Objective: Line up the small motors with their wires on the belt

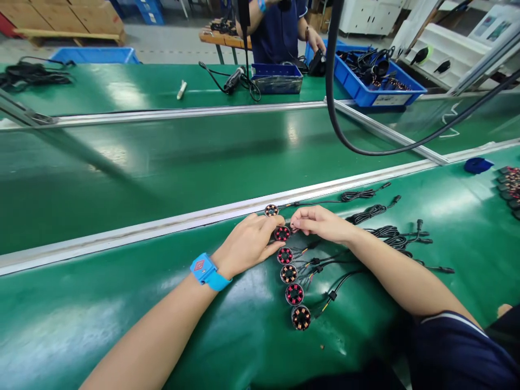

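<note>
My left hand (249, 242), with a blue band at the wrist, closes thumb and fingers around a small round motor stator with red windings (282, 233). Just to its right, my right hand (319, 222) pinches thin wires by that stator; the exact wire ends are too small to make out. Above sits a copper-wound stator (271, 210) with its cable. Below, in a column, lie a red stator (285, 255), a copper one (288, 274), another red one (294, 294) and a copper one (301, 318). Their wires run right into coiled black cables (385, 233), partly hidden by my right forearm.
A metal rail (162, 226) separates my green bench from the conveyor surface (203, 157). A thick black cable (382, 151) hangs at upper right. More stators (511, 187) are grouped at the right edge. Across, a co-worker (274, 32) stands beside a blue crate (365, 97) of cabled parts.
</note>
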Motion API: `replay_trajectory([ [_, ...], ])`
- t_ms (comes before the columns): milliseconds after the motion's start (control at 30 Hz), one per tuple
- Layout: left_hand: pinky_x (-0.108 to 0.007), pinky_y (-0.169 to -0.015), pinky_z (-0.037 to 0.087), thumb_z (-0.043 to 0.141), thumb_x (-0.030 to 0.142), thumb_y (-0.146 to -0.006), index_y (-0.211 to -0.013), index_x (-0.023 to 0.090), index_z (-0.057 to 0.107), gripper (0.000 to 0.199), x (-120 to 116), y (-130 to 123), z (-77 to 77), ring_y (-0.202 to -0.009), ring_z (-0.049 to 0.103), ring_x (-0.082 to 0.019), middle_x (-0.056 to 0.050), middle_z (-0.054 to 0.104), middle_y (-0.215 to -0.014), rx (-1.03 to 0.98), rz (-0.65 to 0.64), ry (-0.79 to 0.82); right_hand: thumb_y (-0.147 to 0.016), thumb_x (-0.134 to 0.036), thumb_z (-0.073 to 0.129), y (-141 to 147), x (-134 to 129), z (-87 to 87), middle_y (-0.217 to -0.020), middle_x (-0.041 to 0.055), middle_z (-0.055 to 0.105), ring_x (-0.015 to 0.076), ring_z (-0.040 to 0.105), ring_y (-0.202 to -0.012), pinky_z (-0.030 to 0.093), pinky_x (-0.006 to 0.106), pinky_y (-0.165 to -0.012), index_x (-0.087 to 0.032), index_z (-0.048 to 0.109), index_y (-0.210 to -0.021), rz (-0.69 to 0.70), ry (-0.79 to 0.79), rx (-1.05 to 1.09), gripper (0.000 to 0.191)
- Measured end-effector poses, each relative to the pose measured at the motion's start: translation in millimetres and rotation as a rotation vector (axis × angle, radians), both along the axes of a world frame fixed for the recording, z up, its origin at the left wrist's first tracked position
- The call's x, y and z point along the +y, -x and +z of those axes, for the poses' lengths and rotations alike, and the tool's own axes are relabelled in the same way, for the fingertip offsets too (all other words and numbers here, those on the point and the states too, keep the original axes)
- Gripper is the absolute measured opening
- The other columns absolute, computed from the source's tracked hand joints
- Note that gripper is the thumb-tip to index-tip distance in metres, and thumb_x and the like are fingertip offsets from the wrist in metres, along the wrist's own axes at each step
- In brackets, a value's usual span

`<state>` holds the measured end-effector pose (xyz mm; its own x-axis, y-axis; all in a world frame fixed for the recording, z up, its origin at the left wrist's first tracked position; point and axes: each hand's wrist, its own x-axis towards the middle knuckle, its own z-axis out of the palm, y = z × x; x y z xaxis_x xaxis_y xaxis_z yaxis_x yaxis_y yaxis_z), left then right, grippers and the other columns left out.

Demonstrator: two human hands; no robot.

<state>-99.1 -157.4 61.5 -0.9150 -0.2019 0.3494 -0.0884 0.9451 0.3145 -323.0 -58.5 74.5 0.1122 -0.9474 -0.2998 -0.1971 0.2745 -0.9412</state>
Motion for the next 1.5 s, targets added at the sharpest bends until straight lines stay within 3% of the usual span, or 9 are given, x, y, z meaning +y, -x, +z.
replay_trajectory([
  [267,-0.035,-0.079,0.041,0.060,0.032,-0.100,-0.105,0.020,0.059,0.013,-2.9,1.9,7.2,-0.094,0.063,-0.021,-0.003,0.068,-0.106,-0.240,-0.071,-0.045,-0.096,-0.032,0.051,-0.9,3.3,-1.7,-0.088,0.0054,0.072,0.0153,0.066,-0.083,0.049,0.030,-0.082,-0.015,0.054,-0.112,0.103,0.082,0.087,0.023],
  [400,-0.034,-0.082,0.041,0.049,0.038,-0.105,-0.100,0.021,0.062,0.022,-6.4,0.6,12.0,-0.096,0.064,-0.019,-0.001,0.069,-0.106,-0.218,-0.116,-0.170,-0.098,-0.023,0.045,7.7,11.2,6.9,-0.103,0.0055,0.074,0.0163,0.067,-0.099,0.047,0.033,-0.094,-0.017,0.049,-0.128,0.217,0.145,0.212,0.032],
  [533,-0.035,-0.087,0.045,0.051,0.041,-0.104,-0.104,0.020,0.061,0.023,-9.3,-0.1,10.4,-0.098,0.061,-0.022,-0.005,0.065,-0.105,-0.008,0.090,-0.201,-0.095,-0.018,0.045,15.0,11.5,27.2,-0.115,0.0062,0.071,0.0169,0.066,-0.106,0.048,0.032,-0.092,-0.019,0.054,-0.128,0.127,0.254,0.354,0.035],
  [633,-0.043,-0.095,0.046,0.064,0.039,-0.097,-0.114,0.020,0.057,0.027,-13.6,1.5,0.0,-0.112,0.058,-0.029,-0.010,0.061,-0.123,0.078,0.295,-0.120,-0.092,-0.015,0.047,17.5,-1.8,41.9,-0.119,0.0062,0.069,0.0182,0.064,-0.112,0.048,0.034,-0.097,-0.020,0.057,-0.125,0.098,0.365,0.476,0.034],
  [800,-0.046,-0.101,0.048,0.075,0.030,-0.088,-0.126,0.019,0.045,0.050,-20.6,11.5,-21.2,-0.118,0.060,-0.030,-0.012,0.062,-0.128,0.072,0.327,-0.213,-0.085,-0.012,0.061,16.1,-36.8,33.6,-0.122,0.0063,0.068,0.0215,0.063,-0.114,0.048,0.038,-0.102,-0.019,0.059,-0.124,0.203,0.377,0.675,0.040],
  [1000,-0.039,-0.093,0.054,0.071,0.015,-0.087,-0.122,0.021,0.043,0.045,-20.2,13.6,-20.4,-0.108,0.066,-0.025,-0.007,0.066,-0.117,0.103,0.302,-0.294,-0.082,-0.001,0.059,14.0,-51.2,3.7,-0.109,0.0054,0.073,0.0147,0.069,-0.100,0.052,0.028,-0.096,-0.014,0.065,-0.123,0.185,0.305,0.561,0.043],
  [1233,-0.040,-0.088,0.054,0.068,0.011,-0.085,-0.121,0.018,0.045,0.043,-18.1,2.3,-7.2,-0.099,0.067,-0.027,-0.008,0.067,-0.109,0.095,0.232,0.041,-0.079,-0.005,0.062,20.5,-45.3,8.4,-0.110,0.0051,0.070,0.0138,0.065,-0.086,0.052,0.026,-0.079,-0.018,0.072,-0.113,0.248,0.309,0.536,0.038],
  [1367,-0.039,-0.090,0.053,0.073,0.011,-0.083,-0.122,0.018,0.045,0.048,-18.9,1.8,-5.7,-0.099,0.066,-0.026,-0.007,0.067,-0.110,0.114,0.181,0.019,-0.075,-0.008,0.059,23.3,-45.1,6.5,-0.098,0.0033,0.068,0.0130,0.059,-0.083,0.047,0.024,-0.074,-0.016,0.071,-0.103,0.275,0.295,0.378,0.032],
  [1500,-0.037,-0.093,0.052,0.073,0.013,-0.085,-0.123,0.019,0.045,0.047,-17.2,2.3,-6.1,-0.103,0.065,-0.024,-0.007,0.067,-0.114,0.140,0.129,-0.014,-0.077,-0.025,0.063,20.4,-45.6,2.8,-0.091,0.0022,0.069,0.0112,0.057,-0.076,0.042,0.021,-0.066,-0.015,0.068,-0.096,0.169,0.088,0.066,0.022],
])
